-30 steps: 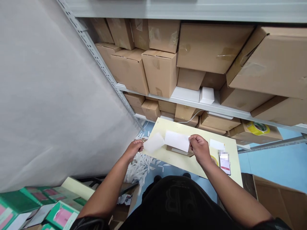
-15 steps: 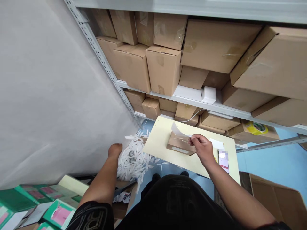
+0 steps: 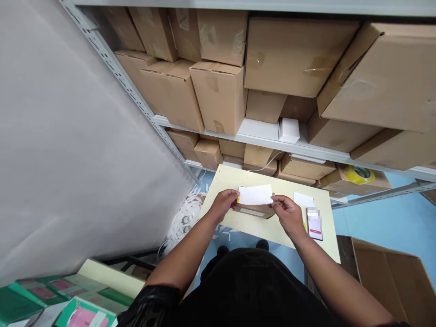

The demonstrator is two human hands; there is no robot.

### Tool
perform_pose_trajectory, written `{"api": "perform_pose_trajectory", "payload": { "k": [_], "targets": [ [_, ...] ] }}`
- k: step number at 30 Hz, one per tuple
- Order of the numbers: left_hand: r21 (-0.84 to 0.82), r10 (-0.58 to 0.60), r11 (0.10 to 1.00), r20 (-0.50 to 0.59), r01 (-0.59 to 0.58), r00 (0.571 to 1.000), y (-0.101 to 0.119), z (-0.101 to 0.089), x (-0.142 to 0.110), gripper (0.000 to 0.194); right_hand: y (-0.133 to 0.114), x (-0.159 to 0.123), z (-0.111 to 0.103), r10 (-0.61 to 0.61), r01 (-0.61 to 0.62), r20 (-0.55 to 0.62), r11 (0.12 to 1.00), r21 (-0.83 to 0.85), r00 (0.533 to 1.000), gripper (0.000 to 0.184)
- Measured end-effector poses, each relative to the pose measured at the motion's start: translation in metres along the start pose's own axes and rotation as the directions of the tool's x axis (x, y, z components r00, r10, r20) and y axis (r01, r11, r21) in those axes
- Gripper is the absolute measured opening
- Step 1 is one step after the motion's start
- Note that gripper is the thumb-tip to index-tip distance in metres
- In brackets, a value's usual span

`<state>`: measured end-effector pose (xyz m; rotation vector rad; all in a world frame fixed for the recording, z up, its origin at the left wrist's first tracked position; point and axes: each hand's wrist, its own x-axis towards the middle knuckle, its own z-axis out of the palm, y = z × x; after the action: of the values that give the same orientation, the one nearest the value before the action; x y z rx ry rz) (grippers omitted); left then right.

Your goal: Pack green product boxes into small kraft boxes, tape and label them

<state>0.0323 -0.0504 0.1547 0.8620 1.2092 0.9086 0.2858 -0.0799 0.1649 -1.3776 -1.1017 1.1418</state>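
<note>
Below frame centre, my left hand (image 3: 224, 203) and right hand (image 3: 289, 216) pinch opposite ends of the white sheet (image 3: 255, 195), fingers closed, apparently keeping it spread over the carton (image 3: 267, 210).

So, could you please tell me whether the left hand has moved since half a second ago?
Yes, to the right: the left hand was beyond the left edge of the table and is now over it, holding the white sheet.

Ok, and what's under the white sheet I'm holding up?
A brown box on the table. Below the sheet, part of it shows, with a pale strip. The sheet hides much of the rest, so I can't tell what's there.
</note>
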Motion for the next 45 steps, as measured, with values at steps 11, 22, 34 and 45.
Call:
{"api": "perform_pose_trajectory", "payload": {
  "k": [11, 22, 34, 45],
  "targets": [
    [0.727, 0.265, 0.677, -0.097, -0.114, 0.959, -0.027, 0.036, 0.058, 0.021, 0.078, 0.036, -0.011, 0.129, -0.153, -0.089, 0.914, -0.376, 0.988, 0.022],
    [0.969, 0.181, 0.246, -0.031, -0.015, 0.983, -0.068, 0.035, 0.081, 0.024, 0.099, 0.049, -0.003, 0.135, -0.057, 0.057, 0.715, -0.697, 0.989, 0.016],
    [0.968, 0.187, 0.251, -0.03, -0.018, 0.982, -0.075, 0.022, 0.082, 0.028, 0.085, 0.057, 0.003, 0.216, 0.088, 0.185, 0.392, -0.916, 0.959, 0.016],
    [0.933, 0.335, 0.155, 0.259, -0.324, 0.906, -0.074, 0.035, 0.07, 0.031, 0.097, 0.064, -0.001, -0.094, 0.473, 0.465, 0.26, -0.842, 0.88, 0.027]
  ]
}}
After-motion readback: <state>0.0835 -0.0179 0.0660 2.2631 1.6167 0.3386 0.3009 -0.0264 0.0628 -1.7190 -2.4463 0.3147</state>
